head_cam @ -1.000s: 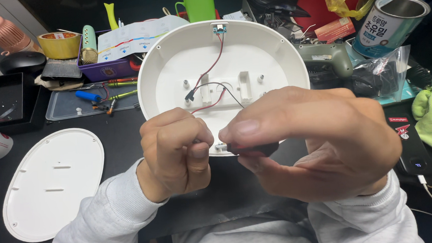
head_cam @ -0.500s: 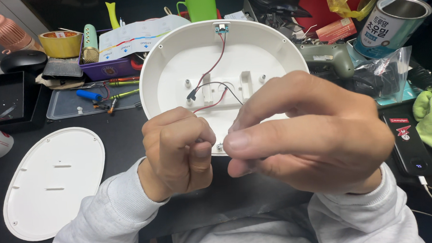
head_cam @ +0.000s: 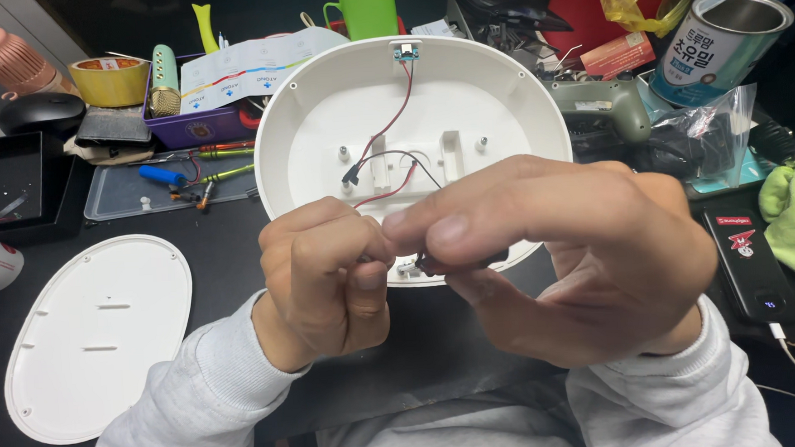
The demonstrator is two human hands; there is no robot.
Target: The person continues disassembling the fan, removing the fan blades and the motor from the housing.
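Head view, white oval shell (head_cam: 320, 128) — red, black wires (head_cam: 390, 124), both hands (head_cam: 328, 286) pinching a small black part (head_cam: 459, 264)

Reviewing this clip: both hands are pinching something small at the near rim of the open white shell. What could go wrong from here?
1. The thin red and black wires run from the small board down toward the hands; a tug could strain or snap them.
2. The small dark part pinched by the right hand and left hand could slip out of the fingers.
3. The white shell may shift into nearby clutter.
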